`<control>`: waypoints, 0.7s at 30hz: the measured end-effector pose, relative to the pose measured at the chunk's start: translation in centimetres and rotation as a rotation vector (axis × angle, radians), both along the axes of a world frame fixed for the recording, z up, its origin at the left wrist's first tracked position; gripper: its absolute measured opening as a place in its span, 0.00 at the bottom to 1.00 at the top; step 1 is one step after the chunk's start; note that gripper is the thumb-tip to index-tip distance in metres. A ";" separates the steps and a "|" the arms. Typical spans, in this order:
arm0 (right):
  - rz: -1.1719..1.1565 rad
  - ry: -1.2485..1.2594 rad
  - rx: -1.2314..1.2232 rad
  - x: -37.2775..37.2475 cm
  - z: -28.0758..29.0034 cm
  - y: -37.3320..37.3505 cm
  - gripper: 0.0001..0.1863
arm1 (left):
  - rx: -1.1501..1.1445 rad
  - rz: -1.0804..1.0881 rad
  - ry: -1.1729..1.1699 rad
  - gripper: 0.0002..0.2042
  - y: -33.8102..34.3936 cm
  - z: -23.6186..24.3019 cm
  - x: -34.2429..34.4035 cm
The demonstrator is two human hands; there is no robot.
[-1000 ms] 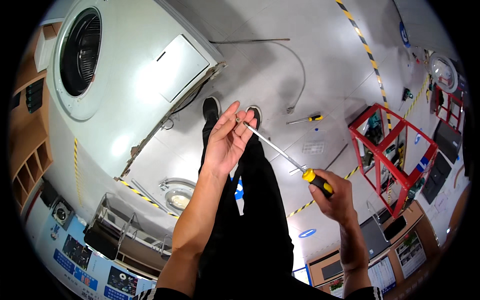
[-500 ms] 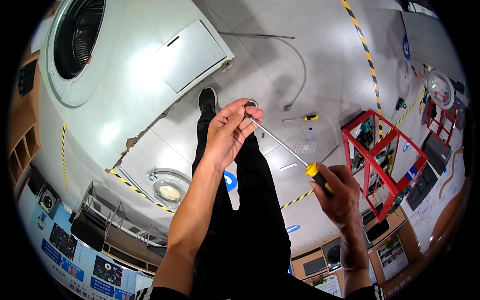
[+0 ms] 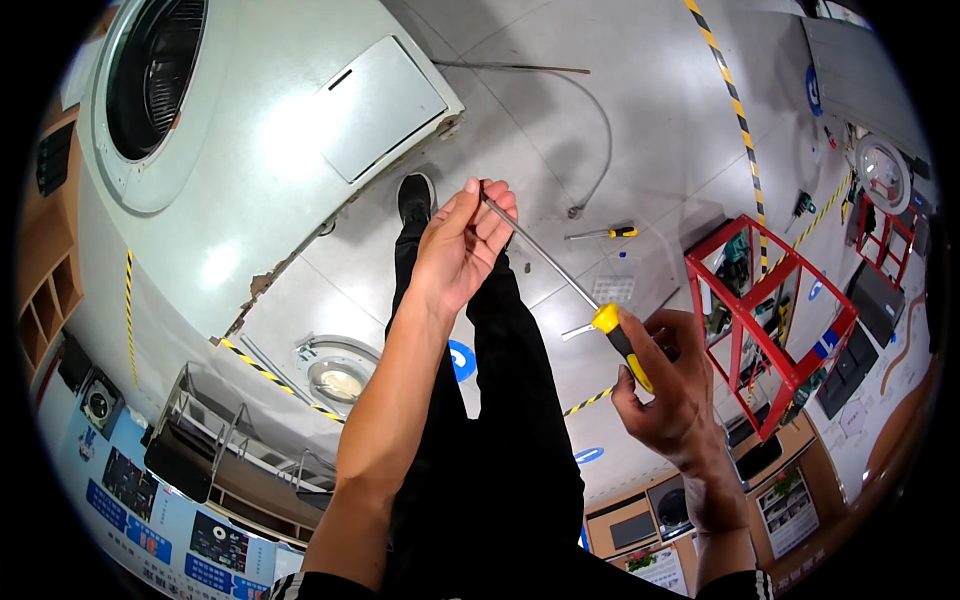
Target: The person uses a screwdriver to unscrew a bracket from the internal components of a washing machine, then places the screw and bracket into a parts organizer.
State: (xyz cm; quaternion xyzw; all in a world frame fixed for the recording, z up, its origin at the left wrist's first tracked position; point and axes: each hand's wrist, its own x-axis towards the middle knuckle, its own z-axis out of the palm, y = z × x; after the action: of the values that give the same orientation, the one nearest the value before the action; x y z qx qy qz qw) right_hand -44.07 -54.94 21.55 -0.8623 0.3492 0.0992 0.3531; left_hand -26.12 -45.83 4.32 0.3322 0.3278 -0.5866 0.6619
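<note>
My right hand [image 3: 675, 385] grips the yellow-and-black handle of a long screwdriver [image 3: 622, 347]. The shaft runs up-left to my left hand [image 3: 465, 245], palm upward, whose thumb and index finger close around the screwdriver's tip; any small piece held there is too small to make out. Both hands are over my black-clad legs and shoes [image 3: 415, 197]. A second screwdriver [image 3: 601, 233] lies on the tiled floor to the right, above a clear compartment box [image 3: 612, 282]. A grey hose [image 3: 608, 150] curves across the floor.
A white front-loading washer body [image 3: 250, 170] fills the upper left. A loose door ring [image 3: 335, 360] lies below it. A red metal frame cart [image 3: 770, 330] stands at right, beside striped floor tape [image 3: 740, 120]. Wooden shelving [image 3: 50, 290] and a metal rack [image 3: 200, 440] line the left and rear.
My left hand has risen slightly, thumb and finger moving onto the screwdriver tip. My right hand and the handle have shifted up and left. The whole view has shifted a little since the first frame.
</note>
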 end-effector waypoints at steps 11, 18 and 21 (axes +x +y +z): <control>0.254 -0.184 -0.203 5.9 -0.3 -2.4 0.23 | -0.060 0.267 0.093 0.12 -3.7 -2.2 1.8; 0.308 -0.209 -0.264 7.5 -1.6 -2.6 0.18 | -0.048 0.322 0.091 0.11 -4.2 -3.0 2.7; 0.330 -0.207 -0.277 7.9 -2.0 -2.7 0.17 | -0.018 0.324 0.089 0.11 -4.3 -3.0 3.0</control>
State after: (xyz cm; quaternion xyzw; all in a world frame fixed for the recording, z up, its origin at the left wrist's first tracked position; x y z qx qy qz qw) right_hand -36.12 -57.68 19.53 -0.9535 0.1757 0.0179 0.2442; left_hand -23.15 -50.09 1.28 0.2427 0.4010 -0.4891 0.7355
